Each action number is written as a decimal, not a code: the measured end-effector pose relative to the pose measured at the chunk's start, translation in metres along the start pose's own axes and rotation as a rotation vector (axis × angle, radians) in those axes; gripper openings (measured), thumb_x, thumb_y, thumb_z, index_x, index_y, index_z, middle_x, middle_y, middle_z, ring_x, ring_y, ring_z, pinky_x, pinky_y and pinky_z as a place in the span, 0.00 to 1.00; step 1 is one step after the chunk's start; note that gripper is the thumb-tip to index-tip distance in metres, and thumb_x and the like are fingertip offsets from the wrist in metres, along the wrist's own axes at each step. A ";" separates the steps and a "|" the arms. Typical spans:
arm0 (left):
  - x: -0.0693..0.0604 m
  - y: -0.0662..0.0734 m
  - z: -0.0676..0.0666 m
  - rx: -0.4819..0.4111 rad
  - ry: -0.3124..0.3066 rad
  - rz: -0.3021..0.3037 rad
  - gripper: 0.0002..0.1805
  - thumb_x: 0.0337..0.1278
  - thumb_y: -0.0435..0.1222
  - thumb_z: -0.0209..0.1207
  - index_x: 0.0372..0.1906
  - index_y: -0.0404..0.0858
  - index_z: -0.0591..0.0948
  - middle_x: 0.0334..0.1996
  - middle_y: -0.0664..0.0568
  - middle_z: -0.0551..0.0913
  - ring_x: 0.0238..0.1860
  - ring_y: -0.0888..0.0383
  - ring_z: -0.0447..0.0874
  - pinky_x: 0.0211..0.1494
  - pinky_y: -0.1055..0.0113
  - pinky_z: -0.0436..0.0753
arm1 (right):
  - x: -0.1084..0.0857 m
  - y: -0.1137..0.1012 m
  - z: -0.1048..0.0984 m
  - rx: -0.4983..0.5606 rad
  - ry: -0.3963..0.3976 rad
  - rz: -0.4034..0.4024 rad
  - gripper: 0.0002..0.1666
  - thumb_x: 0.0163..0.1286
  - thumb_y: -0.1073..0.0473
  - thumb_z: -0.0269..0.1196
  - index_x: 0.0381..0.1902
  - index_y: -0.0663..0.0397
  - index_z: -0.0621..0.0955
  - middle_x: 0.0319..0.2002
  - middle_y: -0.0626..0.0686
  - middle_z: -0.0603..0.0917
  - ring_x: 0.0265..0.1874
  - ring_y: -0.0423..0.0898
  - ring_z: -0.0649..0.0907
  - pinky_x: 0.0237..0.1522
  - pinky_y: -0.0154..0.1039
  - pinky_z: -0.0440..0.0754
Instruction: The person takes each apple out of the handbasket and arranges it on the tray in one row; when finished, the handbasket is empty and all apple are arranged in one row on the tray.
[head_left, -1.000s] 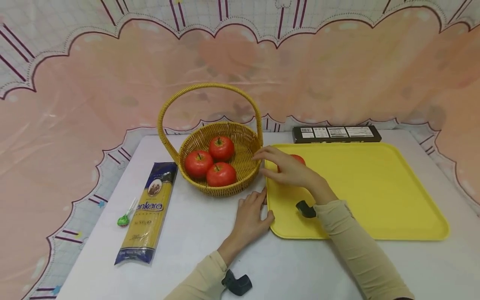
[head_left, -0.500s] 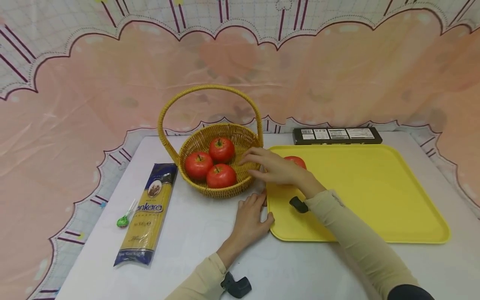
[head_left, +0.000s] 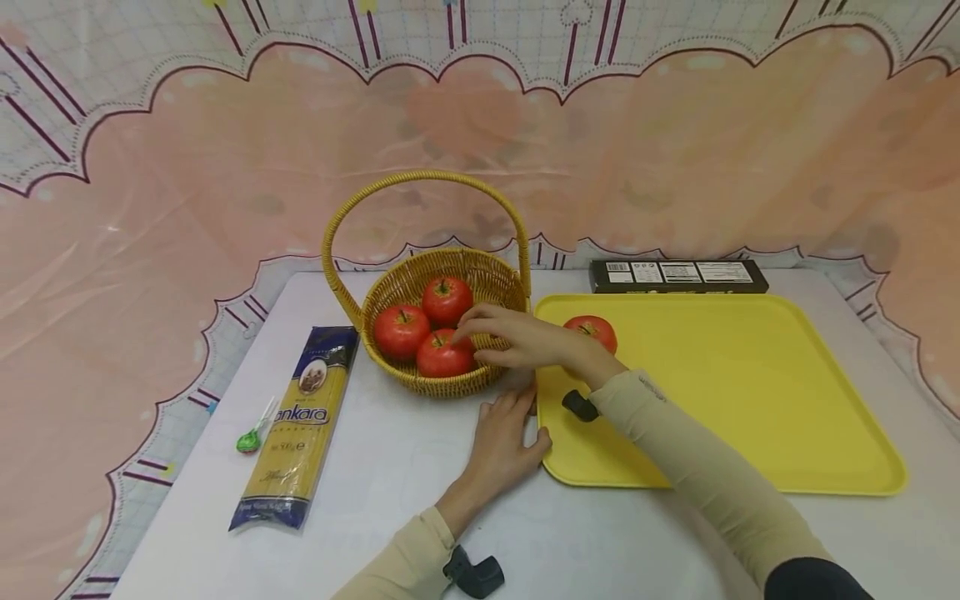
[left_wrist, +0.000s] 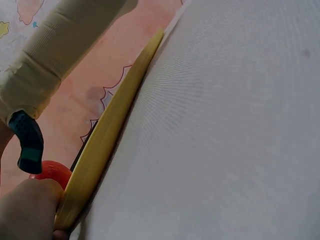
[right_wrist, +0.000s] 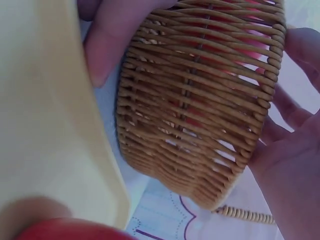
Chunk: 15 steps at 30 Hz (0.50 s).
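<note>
My right hand [head_left: 536, 340] reaches over the right rim of the wicker basket [head_left: 487, 375], fingers loosely bent and holding nothing, its fingertips by the front red apple [head_left: 442, 357]. Two more apples, one at the left [head_left: 401, 332] and one behind [head_left: 447, 300], lie in the basket. At the near left corner of the yellow tray [head_left: 720, 392], my left hand [head_left: 498, 446] grips the rim; the left wrist view shows the hand [left_wrist: 30, 210] against the tray edge [left_wrist: 107, 132]. A fourth apple [head_left: 592, 331] lies on the tray, partly behind my right hand.
A pasta packet [head_left: 300, 433] lies left of the basket, with a green-wrapped lollipop [head_left: 249, 441] beside it. Behind the tray is a black box [head_left: 678, 276]. The basket's tall handle [head_left: 423, 176] arches above it, and a patterned cloth [head_left: 675, 167] hangs behind the table.
My right hand has moved left from the tray's edge to over the apples in the basket, uncovering more of the apple on the tray. My left hand has stayed at the tray's edge.
</note>
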<state>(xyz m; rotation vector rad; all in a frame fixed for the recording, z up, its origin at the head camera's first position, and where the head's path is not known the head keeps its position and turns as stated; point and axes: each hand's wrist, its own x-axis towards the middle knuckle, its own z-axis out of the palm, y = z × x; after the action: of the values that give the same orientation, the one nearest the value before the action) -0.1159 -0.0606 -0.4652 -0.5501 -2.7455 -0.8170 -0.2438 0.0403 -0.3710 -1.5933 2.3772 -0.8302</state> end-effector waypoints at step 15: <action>-0.001 -0.002 0.002 -0.005 0.014 0.012 0.33 0.50 0.42 0.56 0.64 0.39 0.71 0.42 0.55 0.79 0.47 0.59 0.75 0.44 0.64 0.63 | 0.036 -0.008 -0.003 0.039 -0.234 0.068 0.28 0.68 0.46 0.56 0.65 0.40 0.71 0.64 0.50 0.65 0.63 0.45 0.66 0.65 0.47 0.65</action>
<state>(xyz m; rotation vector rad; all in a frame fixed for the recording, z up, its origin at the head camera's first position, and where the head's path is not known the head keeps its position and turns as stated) -0.1162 -0.0611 -0.4677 -0.5597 -2.7259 -0.8213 -0.2540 0.0072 -0.3583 -1.4954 2.2232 -0.6340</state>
